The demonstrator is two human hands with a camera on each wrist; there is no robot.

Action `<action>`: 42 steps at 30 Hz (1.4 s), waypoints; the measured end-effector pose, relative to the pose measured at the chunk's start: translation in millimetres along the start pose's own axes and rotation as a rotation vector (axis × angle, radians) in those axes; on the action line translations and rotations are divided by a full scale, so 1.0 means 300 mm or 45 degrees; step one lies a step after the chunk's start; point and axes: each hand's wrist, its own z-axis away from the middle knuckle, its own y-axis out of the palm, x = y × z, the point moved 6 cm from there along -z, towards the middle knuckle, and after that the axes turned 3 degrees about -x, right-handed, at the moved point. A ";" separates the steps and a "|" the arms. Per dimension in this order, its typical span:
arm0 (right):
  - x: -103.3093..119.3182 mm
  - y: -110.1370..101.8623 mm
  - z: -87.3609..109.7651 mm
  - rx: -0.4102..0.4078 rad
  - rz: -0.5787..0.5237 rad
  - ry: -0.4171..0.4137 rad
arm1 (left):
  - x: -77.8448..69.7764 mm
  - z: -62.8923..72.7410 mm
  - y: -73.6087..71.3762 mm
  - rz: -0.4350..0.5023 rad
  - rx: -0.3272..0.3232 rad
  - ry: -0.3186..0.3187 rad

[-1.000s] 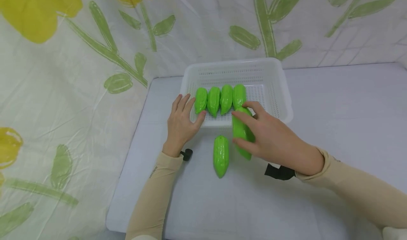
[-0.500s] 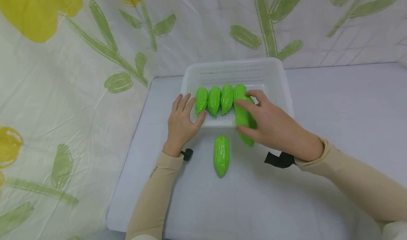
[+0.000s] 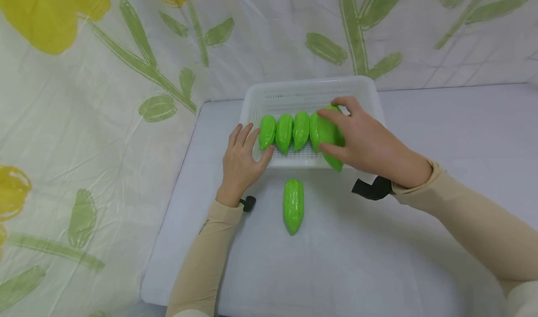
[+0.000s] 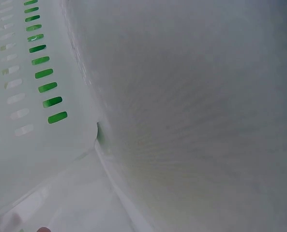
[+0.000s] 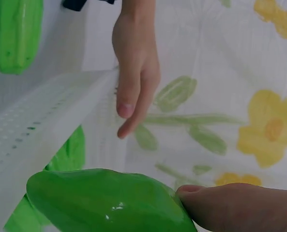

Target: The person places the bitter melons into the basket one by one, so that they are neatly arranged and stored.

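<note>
My right hand (image 3: 361, 137) grips a glossy green pod-shaped fruit or vegetable (image 3: 331, 137), ridged and pointed at one end, over the right half of a white slotted plastic basket (image 3: 313, 81). In the right wrist view, a thumb (image 5: 220, 200) presses on its side. A row of matching green pieces (image 3: 284, 132) lies in the basket, the rightmost partly hidden behind the held one. My left hand (image 3: 244, 160) rests at the basket's front left corner, fingers extended and thumb over the front rim. One more green piece (image 3: 293, 207) lies on the table in front.
The white-covered table (image 3: 357, 261) extends to the right and front of the basket. A flower-patterned curtain (image 3: 273, 32) hangs close behind and to the left. Dark straps (image 3: 371, 188) are on my wrists. The left wrist view mostly shows the basket's slotted wall (image 4: 17, 87).
My right hand has carried the green piece away from me and slightly right, from above the basket's front rim to over its inside. The left hand stays in place.
</note>
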 end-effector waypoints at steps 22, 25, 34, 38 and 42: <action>-0.220 0.087 -0.188 0.298 -0.006 0.233 | 0.003 0.000 0.002 -0.002 0.003 -0.012; -0.252 0.109 -0.211 0.347 0.007 0.254 | 0.003 0.000 0.001 -0.006 0.006 -0.016; -0.346 0.180 -0.262 0.518 -0.043 0.375 | 0.002 -0.002 0.001 -0.005 0.000 -0.006; -0.372 0.202 -0.268 0.563 -0.046 0.405 | 0.002 -0.002 0.001 -0.003 -0.012 0.005; -0.390 0.223 -0.271 0.590 -0.055 0.411 | 0.005 -0.001 0.002 -0.004 -0.009 0.002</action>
